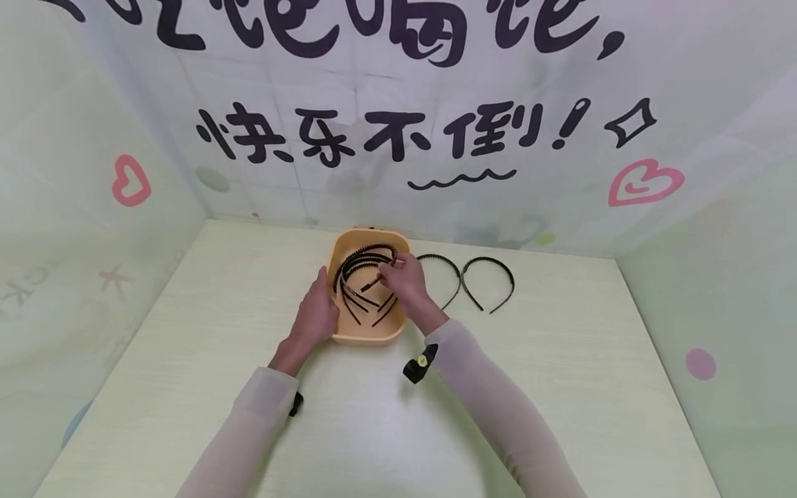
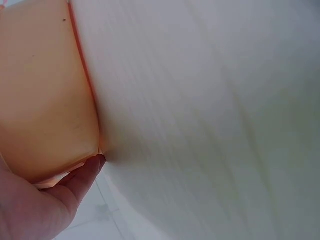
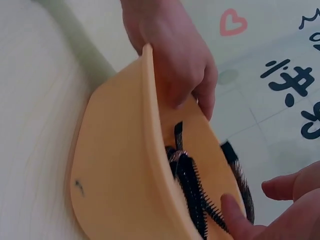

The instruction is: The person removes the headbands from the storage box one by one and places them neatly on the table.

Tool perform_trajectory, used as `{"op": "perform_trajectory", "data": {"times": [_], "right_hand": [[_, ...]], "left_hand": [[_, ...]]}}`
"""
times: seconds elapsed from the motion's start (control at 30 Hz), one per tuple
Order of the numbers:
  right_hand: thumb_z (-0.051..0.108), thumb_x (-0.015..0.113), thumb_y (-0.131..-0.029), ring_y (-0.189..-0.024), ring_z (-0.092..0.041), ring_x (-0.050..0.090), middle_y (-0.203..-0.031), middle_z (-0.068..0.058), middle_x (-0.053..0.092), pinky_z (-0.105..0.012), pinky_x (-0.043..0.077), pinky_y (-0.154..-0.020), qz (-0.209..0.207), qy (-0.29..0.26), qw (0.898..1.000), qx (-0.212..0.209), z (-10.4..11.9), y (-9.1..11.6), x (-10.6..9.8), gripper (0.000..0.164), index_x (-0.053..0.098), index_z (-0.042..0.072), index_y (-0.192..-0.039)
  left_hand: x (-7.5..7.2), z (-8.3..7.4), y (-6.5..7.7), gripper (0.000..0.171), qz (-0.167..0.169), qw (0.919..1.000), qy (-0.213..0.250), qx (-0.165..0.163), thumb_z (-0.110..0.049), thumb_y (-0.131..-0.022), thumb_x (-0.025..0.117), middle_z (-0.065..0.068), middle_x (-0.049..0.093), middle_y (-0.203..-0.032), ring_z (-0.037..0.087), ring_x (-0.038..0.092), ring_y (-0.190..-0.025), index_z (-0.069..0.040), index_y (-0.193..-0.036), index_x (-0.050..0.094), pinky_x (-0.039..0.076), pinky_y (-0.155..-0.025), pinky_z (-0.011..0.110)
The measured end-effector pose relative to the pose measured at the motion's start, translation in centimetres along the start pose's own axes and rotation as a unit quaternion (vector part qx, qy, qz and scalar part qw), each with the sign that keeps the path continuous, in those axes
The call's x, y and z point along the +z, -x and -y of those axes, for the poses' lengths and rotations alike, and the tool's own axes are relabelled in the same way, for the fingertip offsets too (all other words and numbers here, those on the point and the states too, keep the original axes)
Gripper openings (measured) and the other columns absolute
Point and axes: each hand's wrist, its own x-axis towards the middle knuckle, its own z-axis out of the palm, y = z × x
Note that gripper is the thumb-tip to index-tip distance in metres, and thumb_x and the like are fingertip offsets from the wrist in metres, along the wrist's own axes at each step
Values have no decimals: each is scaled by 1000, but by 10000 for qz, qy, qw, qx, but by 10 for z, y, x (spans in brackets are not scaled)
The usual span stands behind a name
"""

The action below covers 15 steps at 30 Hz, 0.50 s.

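An orange plastic basin (image 1: 367,339) stands on the table with several black toothed headbands (image 1: 358,266) inside. My left hand (image 1: 316,309) grips the basin's left side; in the right wrist view the left hand (image 3: 172,55) has the wall between thumb and fingers. Over the basin's right side, my right hand (image 1: 405,280) holds a headband (image 1: 372,283) whose dark end points down and left. That headband (image 3: 242,182) appears beside the far wall in the right wrist view, near the thumb and finger of the right hand (image 3: 275,210); the exact contact is hidden.
Two more black headbands lie side by side on the table right of the basin, a nearer one (image 1: 438,256) and a farther one (image 1: 488,260). The pale wooden table (image 1: 548,387) meets a printed cloth backdrop (image 1: 324,194) behind the basin and at both sides.
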Motion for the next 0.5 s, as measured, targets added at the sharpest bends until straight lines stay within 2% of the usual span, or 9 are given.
{"op": "perform_trajectory", "data": {"times": [0.13, 0.23, 0.4, 0.5], "right_hand": [[9, 64, -96, -85, -26, 73, -123, -23, 62, -36, 59, -80, -217, 131, 9996, -132, -4, -5, -3, 54, 44, -2, -144], [7, 68, -93, -75, -24, 73, -114, -21, 65, -37, 60, -76, -347, 395, 9983, -268, -7, -8, -4, 48, 51, -2, -137], [1, 69, -90, -75, -26, 74, -112, -19, 68, -34, 60, -69, -482, 881, 9941, -422, -10, -12, -3, 47, 54, -2, -135], [-1, 66, -90, -76, -26, 74, -109, -17, 70, -34, 60, -69, -502, 1114, 9913, -498, -11, -13, -2, 50, 53, 1, -139]], "left_hand": [[1, 1, 0, 67, -10, 10000, -2, -1, 2, -95, 32, 35, 34, -149, 45, 46, -129, 5, -157, 5, 43, -103, 57], [2, 1, 0, 67, -32, 10000, -1, 4, 2, -96, 32, 35, 34, -149, 46, 45, -130, 5, -156, 5, 42, -104, 57], [2, 2, -1, 68, -30, 10000, 20, -2, 2, -95, 33, 34, 32, -151, 46, 43, -133, 5, -156, 5, 40, -106, 57], [2, 1, -1, 68, -44, 10000, 35, -1, 2, -94, 33, 34, 33, -150, 46, 43, -132, 5, -156, 5, 40, -106, 57]]}}
